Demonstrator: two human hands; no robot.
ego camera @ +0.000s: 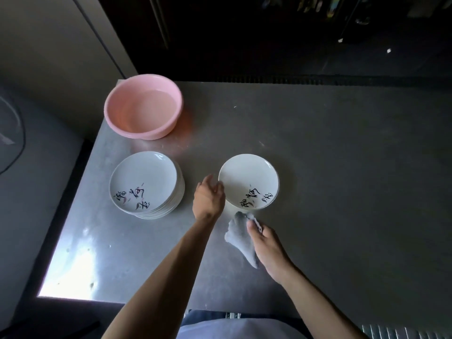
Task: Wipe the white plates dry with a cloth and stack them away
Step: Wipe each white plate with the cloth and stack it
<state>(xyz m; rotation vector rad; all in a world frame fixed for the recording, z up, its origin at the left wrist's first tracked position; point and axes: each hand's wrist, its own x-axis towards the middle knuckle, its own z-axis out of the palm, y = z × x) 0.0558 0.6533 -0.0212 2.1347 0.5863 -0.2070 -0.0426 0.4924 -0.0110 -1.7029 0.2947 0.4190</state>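
Note:
A single white plate (247, 177) with dark brush lettering lies on the steel table. My left hand (208, 198) is at its left rim, fingers loosely curled and touching the edge. To the left stands a stack of several white plates (144, 178) with the same lettering. My right hand (267, 245) pinches a grey cloth (241, 237) just below the single plate, the cloth draped down onto the table.
A pink basin (144, 106) holding water sits at the table's back left corner. The steel table (342, 167) stretches wide to the right. Its left edge drops off beside the plate stack; the front edge is close to my body.

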